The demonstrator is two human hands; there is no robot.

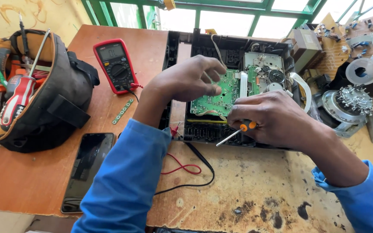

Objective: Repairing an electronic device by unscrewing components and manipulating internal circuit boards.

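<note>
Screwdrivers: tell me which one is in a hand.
The small orange-handled screwdriver, held in the right hand over the open player. The red-and-white one sits in the tool bag.

Worn, stained wooden workbench (255, 190), open black device chassis (175, 56) sat at its middle, red multimeter (116, 65) just left of the chassis, 1 dark phone (88, 170) nearer front-left, black tool bag (44, 99) far left, red and black leads (186, 166) trailed before the chassis.

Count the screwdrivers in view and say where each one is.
2: a small orange-handled screwdriver in the right hand; a red-and-white one in the tool bag. The bag may hide more.
</note>
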